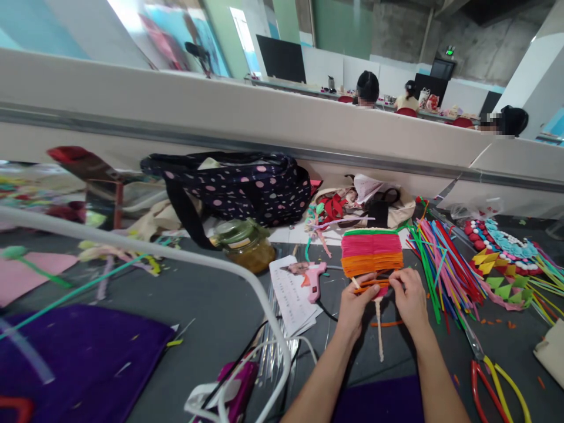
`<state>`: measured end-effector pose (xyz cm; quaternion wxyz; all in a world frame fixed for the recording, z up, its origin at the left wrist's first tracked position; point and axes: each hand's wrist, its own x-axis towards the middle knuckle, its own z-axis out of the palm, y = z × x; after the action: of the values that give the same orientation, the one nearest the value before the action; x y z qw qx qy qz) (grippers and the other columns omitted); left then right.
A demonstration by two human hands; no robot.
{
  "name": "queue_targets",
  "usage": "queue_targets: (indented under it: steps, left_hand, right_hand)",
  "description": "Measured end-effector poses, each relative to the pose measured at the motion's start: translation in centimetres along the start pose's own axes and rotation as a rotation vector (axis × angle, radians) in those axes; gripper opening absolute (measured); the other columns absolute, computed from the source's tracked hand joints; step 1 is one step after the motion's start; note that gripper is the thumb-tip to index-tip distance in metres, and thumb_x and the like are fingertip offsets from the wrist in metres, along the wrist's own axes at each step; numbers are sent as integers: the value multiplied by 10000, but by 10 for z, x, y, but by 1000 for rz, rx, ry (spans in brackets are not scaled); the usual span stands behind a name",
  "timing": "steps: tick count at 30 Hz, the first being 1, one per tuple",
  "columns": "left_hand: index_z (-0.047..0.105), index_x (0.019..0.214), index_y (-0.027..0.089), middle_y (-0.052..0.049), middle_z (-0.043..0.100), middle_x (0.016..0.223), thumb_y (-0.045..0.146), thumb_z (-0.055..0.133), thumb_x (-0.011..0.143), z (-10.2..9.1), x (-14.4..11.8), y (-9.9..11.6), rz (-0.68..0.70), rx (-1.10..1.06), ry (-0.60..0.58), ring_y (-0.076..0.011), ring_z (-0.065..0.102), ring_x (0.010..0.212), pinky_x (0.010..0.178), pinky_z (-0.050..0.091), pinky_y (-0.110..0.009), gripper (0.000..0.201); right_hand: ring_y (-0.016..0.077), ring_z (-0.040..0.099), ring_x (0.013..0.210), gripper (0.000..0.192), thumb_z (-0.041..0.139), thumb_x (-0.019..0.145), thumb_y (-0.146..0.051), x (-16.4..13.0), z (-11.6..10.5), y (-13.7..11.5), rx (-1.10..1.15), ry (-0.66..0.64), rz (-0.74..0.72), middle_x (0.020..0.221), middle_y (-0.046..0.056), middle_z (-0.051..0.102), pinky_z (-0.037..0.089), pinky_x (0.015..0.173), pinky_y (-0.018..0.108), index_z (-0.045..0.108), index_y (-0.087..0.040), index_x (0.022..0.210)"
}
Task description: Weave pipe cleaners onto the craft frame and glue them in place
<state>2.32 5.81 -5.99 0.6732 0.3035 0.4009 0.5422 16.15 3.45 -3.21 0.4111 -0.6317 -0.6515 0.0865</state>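
Observation:
Between my hands is a striped panel of packed pipe cleaners, with a green top edge, pink in the middle and orange below. A pale wrapped stick extends from its lower side toward me. My left hand is closed at the lower left, its thumb pressing on orange pipe cleaners that cross the frame under the orange band. At the lower right, the fingertips of my right hand pinch the other end of these orange strands. Another orange pipe cleaner lies under the stick.
A bundle of coloured pipe cleaners lies to the right, above red-and-yellow-handled pliers. Left of my hands are a pink glue gun, paper sheets and a glass jar. A white curved tube crosses in front.

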Motion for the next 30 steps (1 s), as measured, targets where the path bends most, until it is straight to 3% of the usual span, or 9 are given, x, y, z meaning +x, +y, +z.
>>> queue_targets:
  steps: [5,14,21,30]
  left_hand:
    - [658,898,148,-28,702,780,197,817,521,1,2,-3,70,-22,69,-153,642,688,694,500,-277,412]
    - [652,913,147,-20,685,758,218,810,503,2,1,-6,73,20,129,-151,630,651,656,489,-277,445]
    - [661,864,145,-25,687,763,205,797,520,1,0,-6,80,36,96,-152,624,665,673,491,-276,374]
    - [675,805,143,-19,675,742,181,718,557,5,0,-12,134,85,29,-147,592,662,647,456,-248,254]
  right_hand:
    - [190,496,810,146,494,870,-234,-1,4,1,-18,-14,22,790,23,592,378,721,293,599,-228,768]
    - [208,483,833,164,481,873,-218,-2,9,3,-60,5,-13,807,37,580,372,746,320,621,-235,789]
    - [202,488,834,188,457,889,-207,-4,13,-1,-38,-23,-27,805,38,580,384,753,321,621,-226,800]
    - [209,507,840,211,487,896,-241,-8,20,-24,25,5,-164,844,52,576,424,743,343,672,-259,995]
